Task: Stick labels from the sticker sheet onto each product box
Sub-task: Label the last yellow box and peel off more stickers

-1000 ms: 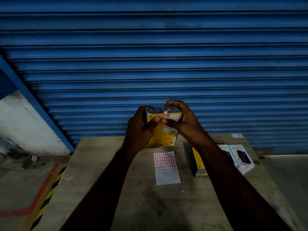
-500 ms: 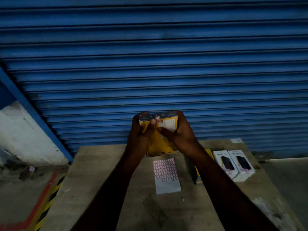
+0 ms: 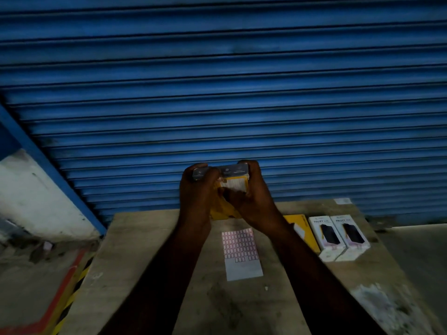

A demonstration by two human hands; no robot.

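Yellow cardboard box (image 3: 223,209), centre frame, long axis vertical; left hand (image 3: 197,192) and right hand (image 3: 251,201) clasp it.

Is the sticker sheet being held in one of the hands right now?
No, the sticker sheet lies flat on the table; both hands grip the yellow box.

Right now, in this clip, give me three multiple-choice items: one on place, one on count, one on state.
1. Where is the sticker sheet?
A. flat on the table, between the forearms
B. on the floor
C. in the left hand

2. How many white boxes lie on the table?
A. none
B. two
C. five

3. How is the yellow box held?
A. lying untouched
B. one hand only
C. lifted by the left hand and right hand

Answers: 1 A, it lies flat there; 2 B, a side-by-side pair; 3 C, both hands grip it.
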